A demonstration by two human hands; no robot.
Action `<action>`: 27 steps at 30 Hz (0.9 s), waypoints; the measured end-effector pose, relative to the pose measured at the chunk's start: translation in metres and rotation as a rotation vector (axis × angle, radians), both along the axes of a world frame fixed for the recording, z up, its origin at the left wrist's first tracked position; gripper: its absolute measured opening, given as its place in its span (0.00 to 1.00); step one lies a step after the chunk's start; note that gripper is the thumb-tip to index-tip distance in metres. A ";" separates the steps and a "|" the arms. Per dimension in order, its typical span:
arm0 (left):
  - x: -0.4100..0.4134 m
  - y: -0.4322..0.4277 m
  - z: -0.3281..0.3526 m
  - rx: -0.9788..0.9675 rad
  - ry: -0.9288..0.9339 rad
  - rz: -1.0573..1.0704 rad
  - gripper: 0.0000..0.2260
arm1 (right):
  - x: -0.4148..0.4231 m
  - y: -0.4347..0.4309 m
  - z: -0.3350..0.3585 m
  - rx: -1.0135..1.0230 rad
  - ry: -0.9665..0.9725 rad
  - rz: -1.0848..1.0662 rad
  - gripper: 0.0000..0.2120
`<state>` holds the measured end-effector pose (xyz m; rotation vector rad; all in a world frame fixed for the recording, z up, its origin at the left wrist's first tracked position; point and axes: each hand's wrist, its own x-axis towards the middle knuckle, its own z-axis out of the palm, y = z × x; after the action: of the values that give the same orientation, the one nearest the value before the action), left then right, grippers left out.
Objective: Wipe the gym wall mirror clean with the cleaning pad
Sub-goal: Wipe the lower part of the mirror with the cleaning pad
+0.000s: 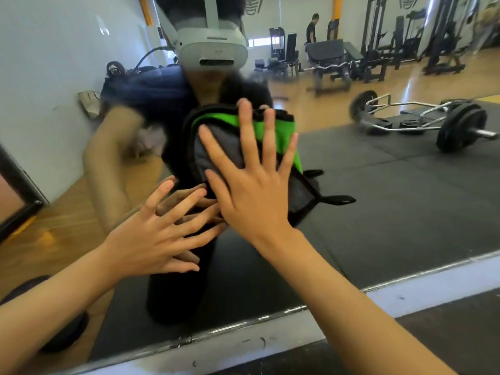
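Filling nearly the whole frame, from the upper edge down to a metal bottom rail running from lower left up to the right edge: the gym wall mirror [392, 190]. Below that rail, a pale strip of wall base [270, 345] with dark scuff marks, then dark floor in the lower right corner.

Reflected across the right and lower middle of the glass: black rubber floor matting [405, 212]. Reflected in the upper right: weight machines and benches [332, 60] on a wooden floor, with a standing person far back near the top centre. Reflected at the right, just below the machines: a loaded trap bar with black plates [457, 123]. Reflected at upper centre: a kneeling figure in dark clothing wearing a grey headset [213, 52].

At centre frame, flat against the glass: the cleaning pad [224, 147], grey with a black border and a bright green panel, a black tab sticking out at its lower right.

Spread over the pad, pressing it to the mirror with straight, splayed fingers: the right hand [251, 196], arm coming up from the lower right.

Lower left of centre, just beside the pad's lower left edge: the left hand [151, 239], fingers straight and fanned, fingertips meeting their own reflection on the glass, grasping nothing.
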<state>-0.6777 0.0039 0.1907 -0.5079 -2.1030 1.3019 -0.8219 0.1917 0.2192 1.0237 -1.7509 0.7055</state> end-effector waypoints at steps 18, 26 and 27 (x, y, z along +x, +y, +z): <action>-0.007 -0.004 -0.002 0.096 0.030 -0.041 0.41 | -0.040 0.021 -0.098 -0.165 -0.150 0.005 0.24; -0.010 -0.005 -0.003 0.097 0.034 -0.058 0.40 | -0.049 0.018 -0.012 -0.577 -0.473 -0.169 0.27; -0.007 -0.003 -0.002 0.083 0.030 -0.046 0.39 | -0.034 0.009 -0.016 -0.481 -0.401 -0.136 0.27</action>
<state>-0.6852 0.0010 0.1891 -0.4955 -2.0986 1.1844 -0.8556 0.2008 0.2029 0.4489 -1.8311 1.2331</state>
